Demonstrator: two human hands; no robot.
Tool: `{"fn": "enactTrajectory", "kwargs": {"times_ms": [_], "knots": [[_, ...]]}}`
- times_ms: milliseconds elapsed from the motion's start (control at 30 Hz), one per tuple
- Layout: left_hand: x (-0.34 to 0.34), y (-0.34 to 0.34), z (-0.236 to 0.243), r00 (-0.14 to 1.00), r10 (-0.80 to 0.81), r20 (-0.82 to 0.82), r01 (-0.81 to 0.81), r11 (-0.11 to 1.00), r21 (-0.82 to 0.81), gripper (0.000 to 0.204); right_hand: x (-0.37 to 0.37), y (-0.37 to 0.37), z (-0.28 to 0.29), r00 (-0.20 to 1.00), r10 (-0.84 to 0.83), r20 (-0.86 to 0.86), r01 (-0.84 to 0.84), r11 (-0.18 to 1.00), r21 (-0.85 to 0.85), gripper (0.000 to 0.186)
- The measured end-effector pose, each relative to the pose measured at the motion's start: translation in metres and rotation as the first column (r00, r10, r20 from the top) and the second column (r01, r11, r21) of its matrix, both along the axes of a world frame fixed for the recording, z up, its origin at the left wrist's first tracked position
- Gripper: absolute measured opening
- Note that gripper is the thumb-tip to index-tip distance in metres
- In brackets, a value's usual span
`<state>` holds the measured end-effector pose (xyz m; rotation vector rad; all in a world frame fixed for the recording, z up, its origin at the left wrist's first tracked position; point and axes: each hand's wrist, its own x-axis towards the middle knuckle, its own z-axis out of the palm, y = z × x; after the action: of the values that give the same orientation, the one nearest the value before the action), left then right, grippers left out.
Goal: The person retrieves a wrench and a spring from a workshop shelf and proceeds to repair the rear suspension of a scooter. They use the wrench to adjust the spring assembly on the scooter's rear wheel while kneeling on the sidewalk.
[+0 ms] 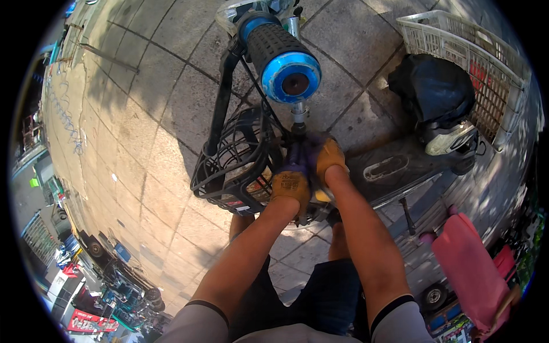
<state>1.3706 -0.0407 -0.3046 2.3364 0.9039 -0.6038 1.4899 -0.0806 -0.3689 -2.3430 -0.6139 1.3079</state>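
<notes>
My left hand [291,183], in an orange and purple glove, is closed at the foot of a scooter's steering column [298,114], beside a black wire basket [229,160]. My right hand [326,157], gloved alike, is closed just right of it and higher. What their fingers hold is hidden. A small yellow object [322,196] shows below the right glove. Above both hands looms a blue-ended black handlebar grip [289,63]. The scooter's dark deck [372,177] stretches to the right.
A pale plastic crate [497,97] stands at upper right, with a bulky black bag [432,86] before it. A pink padded object [469,257] and a wheel [434,296] are at lower right. Bikes and assorted items [114,286] line the left edge of the paved ground [148,114].
</notes>
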Motion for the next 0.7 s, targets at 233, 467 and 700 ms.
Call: {"fn": "enactTrajectory", "kwargs": {"times_ms": [233,467,700], "knots": [[0.003,0.045,-0.016,0.899,-0.368,-0.237,0.317,0.921,-0.227,0.057,0.006,-0.01,-0.003,0.977,-0.058,-0.206,0.084,0.989,0.121,0.035],[-0.001,0.051,-0.039,0.994,-0.062,0.085,0.088,0.934,-0.347,0.036,0.018,-0.013,-0.013,0.958,-0.053,-0.281,0.08,0.993,0.088,0.039],[-0.015,0.044,-0.062,0.876,0.412,0.252,-0.167,0.748,-0.642,0.018,0.02,-0.013,-0.011,0.783,-0.264,-0.563,0.342,0.939,0.036,0.03]]}}
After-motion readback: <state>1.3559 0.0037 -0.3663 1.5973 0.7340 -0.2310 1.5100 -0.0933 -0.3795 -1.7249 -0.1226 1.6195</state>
